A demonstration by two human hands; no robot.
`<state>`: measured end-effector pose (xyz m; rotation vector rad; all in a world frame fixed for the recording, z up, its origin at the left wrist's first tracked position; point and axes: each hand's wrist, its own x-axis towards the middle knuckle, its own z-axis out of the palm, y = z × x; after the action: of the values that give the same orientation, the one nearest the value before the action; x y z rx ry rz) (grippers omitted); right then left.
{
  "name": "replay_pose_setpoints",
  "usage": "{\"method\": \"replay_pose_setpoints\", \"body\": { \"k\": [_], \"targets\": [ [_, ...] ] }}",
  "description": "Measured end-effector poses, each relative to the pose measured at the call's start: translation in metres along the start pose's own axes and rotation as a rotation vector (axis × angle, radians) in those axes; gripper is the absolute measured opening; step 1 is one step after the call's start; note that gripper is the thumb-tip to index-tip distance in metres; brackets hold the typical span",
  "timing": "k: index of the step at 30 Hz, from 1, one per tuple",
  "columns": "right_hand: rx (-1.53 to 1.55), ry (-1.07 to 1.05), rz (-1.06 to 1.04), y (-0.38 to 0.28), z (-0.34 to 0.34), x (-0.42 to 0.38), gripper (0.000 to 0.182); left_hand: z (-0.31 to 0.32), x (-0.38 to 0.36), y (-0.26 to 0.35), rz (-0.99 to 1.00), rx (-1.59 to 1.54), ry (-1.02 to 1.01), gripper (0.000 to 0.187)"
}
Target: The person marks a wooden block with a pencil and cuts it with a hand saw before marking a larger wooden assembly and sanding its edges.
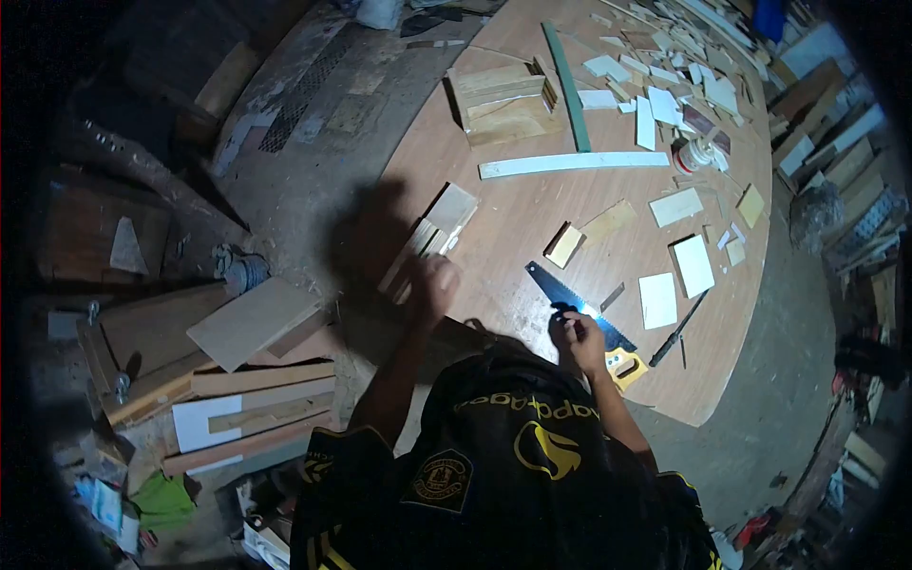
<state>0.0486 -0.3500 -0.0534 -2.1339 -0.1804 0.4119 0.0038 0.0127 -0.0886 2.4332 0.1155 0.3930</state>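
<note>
My left hand [437,285] is closed at the table's left edge, beside a small wooden assembly [446,211] with narrow strips on it. Whatever its fingers may hold is hidden. My right hand [584,340] hovers or rests over the blade of a hand saw [541,278] with a yellow handle [625,369]; contact with the blade cannot be judged. Its fingers are pinched together, and anything between them is too small to name. Above the saw lie a small wooden block [564,246] and a thin piece of wood [608,220].
A wooden box-like piece [503,104], a green strip [567,90] and a pale strip [575,165] lie farther up the table. Several offcuts and a white container [693,157] are at right. A dark pointed tool [678,330] lies near the saw. Boards [256,323] are piled at left.
</note>
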Motion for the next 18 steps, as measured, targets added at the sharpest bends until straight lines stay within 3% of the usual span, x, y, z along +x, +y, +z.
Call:
{"method": "replay_pose_setpoints", "body": {
  "k": [2, 5, 7, 9, 11, 15, 16, 18],
  "targets": [
    [-0.009, -0.08, -0.14, -0.001, 0.001, 0.003, 0.013, 0.006, -0.019, 0.054, 0.043, -0.039, 0.065, 0.009],
    [-0.032, -0.238, -0.107, 0.007, -0.008, 0.008, 0.012, 0.045, -0.059, 0.07, 0.003, -0.183, 0.03, 0.007],
    [-0.026, -0.328, -0.104, 0.013, -0.019, 0.014, 0.013, 0.069, -0.083, 0.075, -0.087, -0.282, -0.048, 0.008],
    [-0.059, -0.391, -0.162, 0.021, -0.03, 0.017, 0.013, 0.08, -0.099, 0.09, -0.132, -0.29, -0.002, 0.013],
    [-0.082, -0.451, -0.226, 0.027, -0.043, 0.023, 0.014, 0.071, -0.102, 0.123, -0.454, -0.416, -0.06, 0.018],
    [0.031, -0.525, -0.175, 0.045, -0.06, 0.03, 0.013, 0.075, -0.098, 0.167, -0.544, -0.383, 0.026, 0.024],
    [0.02, -0.537, -0.174, 0.04, -0.067, 0.029, 0.013, 0.055, -0.087, 0.184, -0.625, -0.358, -0.209, 0.026],
    [-0.016, -0.527, -0.239, 0.035, -0.082, 0.026, 0.011, 0.057, -0.09, 0.207, -0.592, -0.357, -0.149, 0.027]
  ]
}}
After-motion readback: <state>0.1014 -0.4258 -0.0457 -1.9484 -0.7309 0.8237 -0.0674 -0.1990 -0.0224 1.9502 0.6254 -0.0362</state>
